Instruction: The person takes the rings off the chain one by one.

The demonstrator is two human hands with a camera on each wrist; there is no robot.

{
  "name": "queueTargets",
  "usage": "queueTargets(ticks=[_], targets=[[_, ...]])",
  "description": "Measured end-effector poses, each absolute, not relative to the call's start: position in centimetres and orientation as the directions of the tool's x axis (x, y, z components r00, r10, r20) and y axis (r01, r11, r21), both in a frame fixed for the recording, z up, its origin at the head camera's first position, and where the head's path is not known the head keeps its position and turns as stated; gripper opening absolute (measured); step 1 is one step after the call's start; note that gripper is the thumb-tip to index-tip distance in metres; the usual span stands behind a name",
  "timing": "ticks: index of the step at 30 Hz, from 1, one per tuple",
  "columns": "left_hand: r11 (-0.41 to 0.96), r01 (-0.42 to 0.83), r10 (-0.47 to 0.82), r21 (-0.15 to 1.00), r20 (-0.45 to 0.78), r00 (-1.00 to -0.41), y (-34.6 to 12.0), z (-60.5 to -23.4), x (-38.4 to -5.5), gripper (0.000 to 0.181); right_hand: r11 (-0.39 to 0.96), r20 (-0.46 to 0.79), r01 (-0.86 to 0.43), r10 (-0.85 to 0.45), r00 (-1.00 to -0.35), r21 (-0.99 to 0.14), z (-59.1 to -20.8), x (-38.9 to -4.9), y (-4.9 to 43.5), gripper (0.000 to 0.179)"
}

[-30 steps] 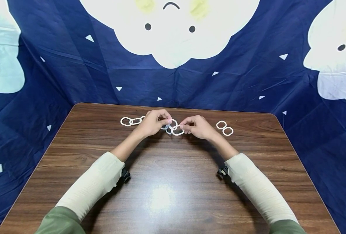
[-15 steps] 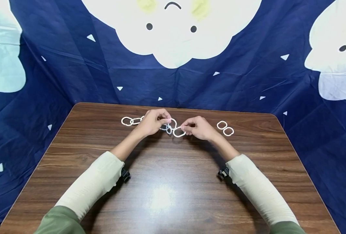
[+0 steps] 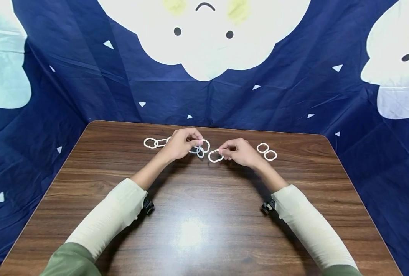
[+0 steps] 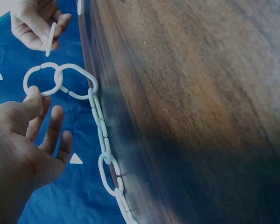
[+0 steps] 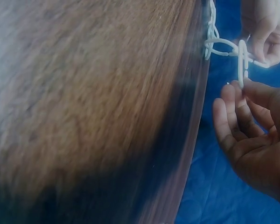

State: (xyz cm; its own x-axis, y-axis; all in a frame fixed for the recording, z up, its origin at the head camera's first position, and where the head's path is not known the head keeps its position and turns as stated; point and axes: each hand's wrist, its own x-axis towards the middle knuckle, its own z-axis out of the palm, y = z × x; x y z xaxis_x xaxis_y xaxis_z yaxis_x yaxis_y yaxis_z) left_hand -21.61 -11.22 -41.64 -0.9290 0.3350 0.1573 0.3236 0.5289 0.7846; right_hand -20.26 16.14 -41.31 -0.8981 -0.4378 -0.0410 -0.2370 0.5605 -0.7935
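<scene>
Glossy wooden table (image 3: pixel 204 191) against blue cloud-print backdrop (image 3: pixel 163 92)

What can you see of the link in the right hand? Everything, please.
The link is a white, plastic-looking, rounded oval ring with a small gap seeming to show in its side. The right hand pinches it between thumb and fingers, over the far part of the table. It appears nearly edge-on in both wrist views. It is close to the chain but apart from it.
</scene>
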Motion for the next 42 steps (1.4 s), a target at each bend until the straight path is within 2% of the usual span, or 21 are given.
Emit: queueTargets(ticks=[26, 42], targets=[[0.516, 0.319, 0.330, 0.795, 0.160, -0.930, -11.1, -41.9, -21.6, 0.005, 0.559, -0.073, -0.149, -0.354, -0.932, -0.815, -42.4, -19.7, 19.8, 0.016], [0.499, 0.310, 0.335, 0.809, 0.150, -0.930, -10.9, -41.9, -21.7, 0.004, 0.535, -0.165, -0.004, -0.268, -0.949, -0.845, -43.1, -19.8, 22.2, 0.020]])
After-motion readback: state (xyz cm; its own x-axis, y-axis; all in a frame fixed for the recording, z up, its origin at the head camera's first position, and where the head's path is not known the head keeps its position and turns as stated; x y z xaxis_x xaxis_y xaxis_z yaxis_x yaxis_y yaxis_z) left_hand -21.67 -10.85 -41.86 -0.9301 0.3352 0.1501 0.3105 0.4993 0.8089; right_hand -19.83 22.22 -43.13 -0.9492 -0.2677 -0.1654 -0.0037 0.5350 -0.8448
